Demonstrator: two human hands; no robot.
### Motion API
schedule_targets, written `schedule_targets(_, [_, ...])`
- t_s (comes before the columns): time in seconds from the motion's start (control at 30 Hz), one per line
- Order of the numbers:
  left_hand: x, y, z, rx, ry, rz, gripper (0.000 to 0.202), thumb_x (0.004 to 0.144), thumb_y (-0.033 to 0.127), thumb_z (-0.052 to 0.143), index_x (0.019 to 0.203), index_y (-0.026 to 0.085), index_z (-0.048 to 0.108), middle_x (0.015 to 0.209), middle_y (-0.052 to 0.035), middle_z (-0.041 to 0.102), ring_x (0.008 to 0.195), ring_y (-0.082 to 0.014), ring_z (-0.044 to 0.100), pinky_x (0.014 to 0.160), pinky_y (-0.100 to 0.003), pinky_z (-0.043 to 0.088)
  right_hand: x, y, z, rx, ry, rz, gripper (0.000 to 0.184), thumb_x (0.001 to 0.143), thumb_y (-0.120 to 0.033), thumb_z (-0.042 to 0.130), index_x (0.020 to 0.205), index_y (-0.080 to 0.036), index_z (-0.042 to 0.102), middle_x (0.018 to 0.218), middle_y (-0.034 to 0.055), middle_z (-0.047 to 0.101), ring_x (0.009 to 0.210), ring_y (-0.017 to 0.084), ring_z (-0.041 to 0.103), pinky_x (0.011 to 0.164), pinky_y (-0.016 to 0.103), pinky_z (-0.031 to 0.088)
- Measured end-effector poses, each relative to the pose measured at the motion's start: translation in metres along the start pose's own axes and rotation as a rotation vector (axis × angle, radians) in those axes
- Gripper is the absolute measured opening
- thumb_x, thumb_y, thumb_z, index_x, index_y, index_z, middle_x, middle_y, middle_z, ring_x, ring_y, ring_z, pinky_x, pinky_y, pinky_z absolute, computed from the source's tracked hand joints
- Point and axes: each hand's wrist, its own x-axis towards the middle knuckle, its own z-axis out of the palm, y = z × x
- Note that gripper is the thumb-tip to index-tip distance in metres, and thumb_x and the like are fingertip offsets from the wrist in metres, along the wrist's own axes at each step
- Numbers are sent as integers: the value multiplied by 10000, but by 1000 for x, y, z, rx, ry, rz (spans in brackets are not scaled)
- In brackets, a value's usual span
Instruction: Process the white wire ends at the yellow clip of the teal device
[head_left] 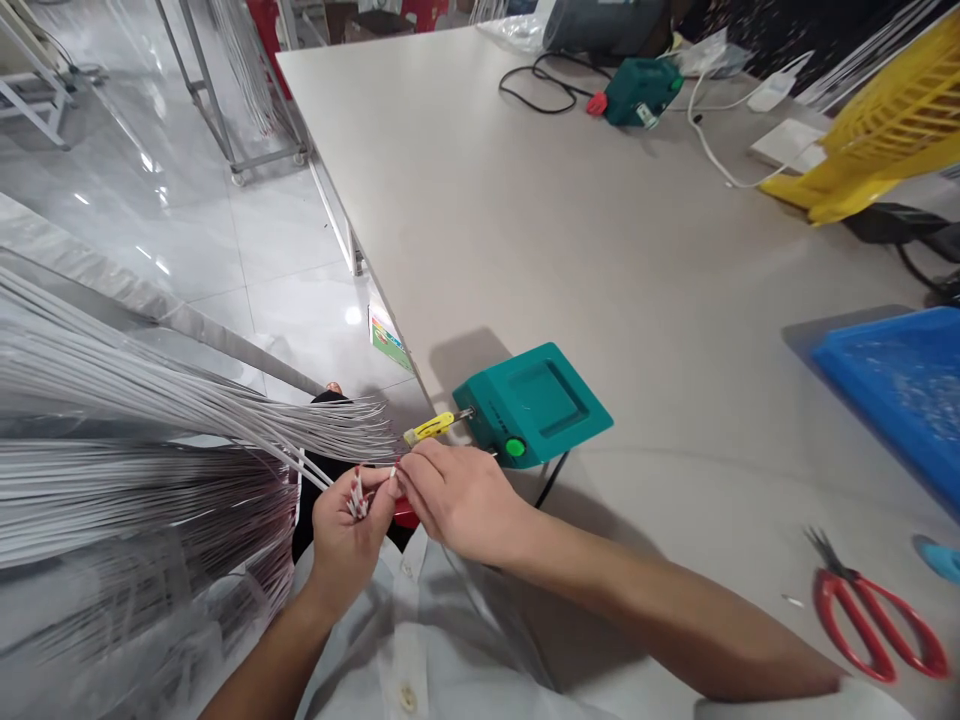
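My left hand [345,535] is closed around several white wires, whose reddish ends [358,497] stick out between thumb and fingers. At its thumb tip a small white wire end [393,473] shows, and my right hand [465,500] pinches there, its fingertips partly hidden. Just beyond my hands a teal box-like device [551,395] with a green button [515,447] sits at the table edge. A yellow-handled tool [429,429] juts from its side, close to my right knuckles. To the left, a thick bundle of white wires [187,375] reaches almost to my hands.
Red-handled scissors [874,615] lie on the table [600,230] at lower right, below a blue tray [892,370]. Farther back are a second teal device [641,92], cables and a yellow fan-like frame [885,120]. A metal rack [217,110] stands on the floor beyond the left edge.
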Motion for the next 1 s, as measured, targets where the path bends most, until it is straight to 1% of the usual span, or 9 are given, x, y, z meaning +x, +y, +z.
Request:
schedule_targets(0.13, [5,-1,-1,-58,69,-84,139,711,285,643,744,150,654,640,-10,654,537,-92,542,524,-204,417,-4,6,-15,6,-14,-43,186,828,-198,426,708,-155,561,647,20,557,565,125,505,528,257,387])
schedule_targets(0.23, [9,-1,-2,-102,25,-126,193,682,313,659,763,138,663,642,-30,660,481,-90,514,473,-214,393,-3,22,-27,-143,61,-43,192,834,-237,476,923,-120,598,878,83,627,874,203,556,772,330,441])
schedule_targets(0.3, [11,-1,0,-109,12,-128,212,675,312,658,788,132,663,647,-38,658,471,-91,508,458,-216,383,0,34,-32,-277,7,-39,253,835,-226,483,1029,-94,579,976,113,623,1013,263,513,891,419,399])
schedule_targets(0.37, [12,0,3,-103,5,-121,232,684,293,644,851,133,654,638,-29,645,473,-91,506,456,-211,377,4,43,-34,-358,-77,-76,243,831,-139,457,1034,-104,585,929,99,637,1028,271,509,942,457,362])
schedule_targets(0.53, [16,6,5,-48,-50,-43,393,681,197,613,1070,151,597,551,39,560,501,-86,506,493,-199,393,13,50,-38,-343,-210,-133,233,811,-74,430,818,-191,632,759,57,629,938,247,535,997,496,295])
schedule_targets(0.63, [18,5,4,-3,-67,-9,347,702,182,584,1045,151,618,561,35,563,506,-80,493,512,-200,401,16,49,-40,-286,-248,-147,234,814,-73,438,713,-194,611,689,39,602,862,217,543,1006,492,282])
schedule_targets(0.73, [20,1,4,7,-59,-13,299,716,197,577,1004,140,634,584,21,587,493,-74,473,508,-202,399,18,50,-42,-279,-250,-121,211,828,-80,429,814,-182,614,731,46,607,845,205,543,1001,486,284])
schedule_targets(0.87, [21,0,6,-5,-35,-39,361,696,209,595,1050,139,615,599,15,610,518,-90,514,511,-206,408,20,54,-43,-260,-293,-48,229,813,-201,537,1031,-147,583,870,84,623,919,239,535,978,511,296])
schedule_targets(1.0, [23,4,9,-11,-31,-53,347,692,202,607,1035,147,619,610,20,624,524,-83,522,521,-198,412,24,57,-41,-247,-347,-83,133,788,-183,568,902,-153,630,858,79,632,955,251,523,988,537,271])
